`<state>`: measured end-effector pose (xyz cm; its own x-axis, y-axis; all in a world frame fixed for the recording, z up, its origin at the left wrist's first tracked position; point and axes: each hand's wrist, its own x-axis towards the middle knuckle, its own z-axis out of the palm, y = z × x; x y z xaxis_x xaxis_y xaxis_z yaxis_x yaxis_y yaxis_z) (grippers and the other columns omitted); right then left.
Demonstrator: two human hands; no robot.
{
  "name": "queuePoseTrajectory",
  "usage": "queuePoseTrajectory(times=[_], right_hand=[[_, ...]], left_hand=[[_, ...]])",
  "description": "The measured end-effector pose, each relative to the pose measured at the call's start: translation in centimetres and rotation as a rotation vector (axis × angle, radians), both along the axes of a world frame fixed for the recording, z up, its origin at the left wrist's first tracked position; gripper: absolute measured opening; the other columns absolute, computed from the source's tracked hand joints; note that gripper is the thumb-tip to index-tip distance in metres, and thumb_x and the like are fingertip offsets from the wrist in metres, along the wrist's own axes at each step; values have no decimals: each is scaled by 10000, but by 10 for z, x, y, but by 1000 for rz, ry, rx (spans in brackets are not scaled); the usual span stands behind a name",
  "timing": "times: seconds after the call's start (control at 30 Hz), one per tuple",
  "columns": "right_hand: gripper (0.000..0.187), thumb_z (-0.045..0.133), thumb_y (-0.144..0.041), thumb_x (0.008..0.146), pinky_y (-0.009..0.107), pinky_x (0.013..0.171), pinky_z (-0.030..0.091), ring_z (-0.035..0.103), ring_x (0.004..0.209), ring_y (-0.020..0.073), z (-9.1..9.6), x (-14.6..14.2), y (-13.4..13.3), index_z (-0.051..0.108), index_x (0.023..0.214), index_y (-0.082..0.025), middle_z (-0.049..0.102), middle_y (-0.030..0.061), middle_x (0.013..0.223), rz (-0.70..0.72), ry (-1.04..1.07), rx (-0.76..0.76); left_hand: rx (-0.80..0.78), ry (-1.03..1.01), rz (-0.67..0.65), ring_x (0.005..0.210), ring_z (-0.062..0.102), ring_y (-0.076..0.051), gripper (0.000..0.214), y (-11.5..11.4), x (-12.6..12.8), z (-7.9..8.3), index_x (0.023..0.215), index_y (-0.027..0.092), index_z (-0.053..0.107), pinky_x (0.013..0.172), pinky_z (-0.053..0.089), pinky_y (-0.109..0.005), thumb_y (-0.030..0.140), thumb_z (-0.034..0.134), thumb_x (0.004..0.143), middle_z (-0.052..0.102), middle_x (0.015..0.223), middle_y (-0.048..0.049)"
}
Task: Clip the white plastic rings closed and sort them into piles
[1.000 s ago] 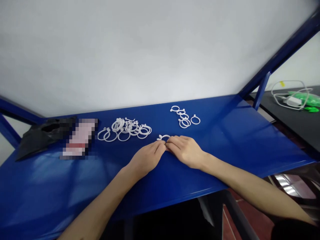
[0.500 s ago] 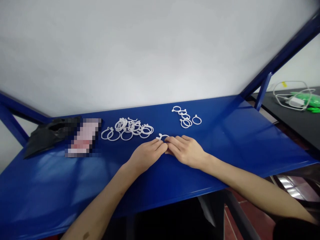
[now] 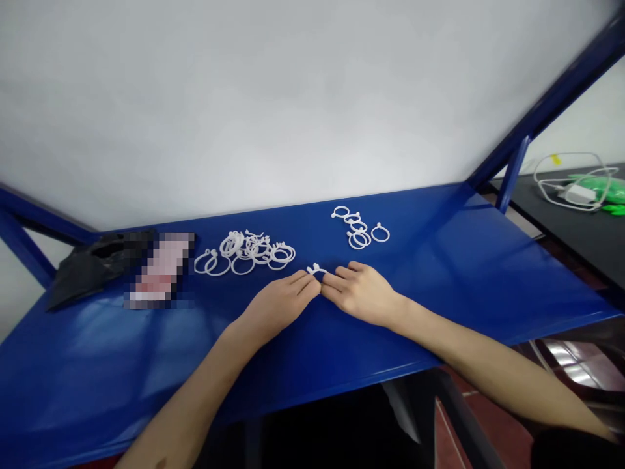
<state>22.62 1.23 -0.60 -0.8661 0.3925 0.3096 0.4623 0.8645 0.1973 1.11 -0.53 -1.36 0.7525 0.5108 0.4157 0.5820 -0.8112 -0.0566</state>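
Note:
Near the middle of the blue table, both hands pinch one white plastic curtain ring [image 3: 318, 269]. Its upper arc and small knobs show; the rest is hidden by fingers. My left hand [image 3: 283, 299] grips it from the left with fingers closed. From the right, my right hand [image 3: 359, 293] has its fingers closed on the same ring, its fingertips against the left ones. Just beyond my left hand lies a tangled pile of white curtain rings [image 3: 244, 251]. Several more curtain rings [image 3: 359, 239] lie in a looser group behind my right hand.
The blue table [image 3: 469, 273] ends in a front edge below my forearms. At its left lie a black plastic bag [image 3: 92, 264] and a pixelated flat pinkish item [image 3: 163, 267]. A white charger [image 3: 579, 194] with cable and a green object [image 3: 610, 190] sit on a dark surface at right.
Both hands stay on the ring and have shifted slightly within their grip; its knobs now sit closer together. The whole view has moved a little. Both groups of rings lie as before.

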Motion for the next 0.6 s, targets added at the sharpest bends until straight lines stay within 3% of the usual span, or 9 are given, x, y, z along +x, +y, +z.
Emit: queuePoseTrajectory(times=[0.3,0.5,0.6], right_hand=[[356,410,-140,1039,349,603,237,481,603,144,-1,-8,-6,627,758,-157,636,25,717,-83,132,84],[375,356,-168,1060,344,606,263,503,571,138,0,-8,-10,656,837,-149,643,32,734,-188,146,72],[370,338,-136,1057,327,609,317,571,618,133,0,-6,-4,670,894,-140,710,57,844,-131,162,33]], left_hand=[[149,-57,126,656,572,-166,291,0,13,-12,765,195,488,612,472,-284,102,355,1006,585,709,-23],[21,-186,260,619,583,-131,302,-2,15,-12,793,204,465,556,440,-238,200,311,1053,570,686,19],[-17,-260,232,631,586,-125,275,-1,13,-12,821,200,475,569,445,-235,229,339,1058,583,715,22]])
